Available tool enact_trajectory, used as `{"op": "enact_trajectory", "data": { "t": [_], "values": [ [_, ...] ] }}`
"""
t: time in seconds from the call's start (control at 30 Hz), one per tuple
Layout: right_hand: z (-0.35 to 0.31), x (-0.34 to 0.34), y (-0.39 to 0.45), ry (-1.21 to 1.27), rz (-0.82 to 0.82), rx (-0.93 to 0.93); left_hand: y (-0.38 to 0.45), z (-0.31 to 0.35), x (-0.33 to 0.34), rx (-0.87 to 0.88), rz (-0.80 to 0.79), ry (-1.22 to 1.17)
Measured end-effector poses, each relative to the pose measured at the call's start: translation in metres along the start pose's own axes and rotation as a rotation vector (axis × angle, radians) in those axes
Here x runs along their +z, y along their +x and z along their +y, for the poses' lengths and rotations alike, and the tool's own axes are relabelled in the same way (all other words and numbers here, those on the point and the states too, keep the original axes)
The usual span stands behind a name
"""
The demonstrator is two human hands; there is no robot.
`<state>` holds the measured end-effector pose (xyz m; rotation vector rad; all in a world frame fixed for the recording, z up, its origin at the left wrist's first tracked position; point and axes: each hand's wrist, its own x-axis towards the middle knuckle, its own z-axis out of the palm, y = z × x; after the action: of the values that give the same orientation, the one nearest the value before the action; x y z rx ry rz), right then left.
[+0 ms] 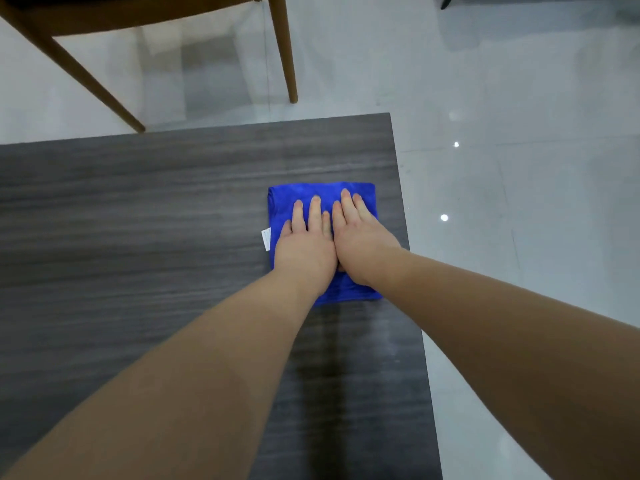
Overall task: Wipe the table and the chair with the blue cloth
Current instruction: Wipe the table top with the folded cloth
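Beyond the fingertips, a wooden chair [138,46] on glossy floor [519,168]. Under left hand [306,247] and right hand [360,240], both flat, fingers straight: folded blue cloth [304,194], long axis running away, near the table [138,237] corner. White tag [266,239] just left.

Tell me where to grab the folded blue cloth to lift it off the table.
Pinch the far right corner of the folded blue microfibre cloth, coming from the table's right side. That corner lies bare beyond the fingertips, near the dark wood-grain table edge; both flat hands cover the middle.
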<state>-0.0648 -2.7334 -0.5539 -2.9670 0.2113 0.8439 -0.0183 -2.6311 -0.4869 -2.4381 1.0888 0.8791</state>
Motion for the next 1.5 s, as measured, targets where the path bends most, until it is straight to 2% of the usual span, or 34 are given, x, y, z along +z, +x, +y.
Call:
{"op": "enact_trajectory", "data": {
  "t": [0.5, 0.77, 0.93, 1.13, 1.33, 1.5],
  "values": [
    [0.038, -0.058, 0.082, 0.025, -0.054, 0.082, 0.079, -0.037, -0.059, 0.042, 0.033, 0.012],
    [0.049, -0.083, 0.105, 0.023, -0.081, 0.078, 0.106, -0.048, -0.069, 0.027, 0.104, -0.076],
    [0.051, -0.086, 0.106, 0.066, -0.034, 0.043, 0.113, -0.053, -0.061, 0.052, 0.137, -0.166],
    [0.071, -0.091, 0.094, 0.121, 0.015, 0.000, 0.116, -0.033, -0.067, 0.007, 0.120, -0.113],
    [0.123, -0.112, 0.074, 0.026, -0.028, -0.037, 0.135, 0.009, -0.087, 0.022, 0.134, -0.158],
    [0.143, -0.114, 0.059, 0.109, -0.063, -0.015, 0.141, 0.025, -0.097, 0.038, 0.102, -0.120]
  ]
}}
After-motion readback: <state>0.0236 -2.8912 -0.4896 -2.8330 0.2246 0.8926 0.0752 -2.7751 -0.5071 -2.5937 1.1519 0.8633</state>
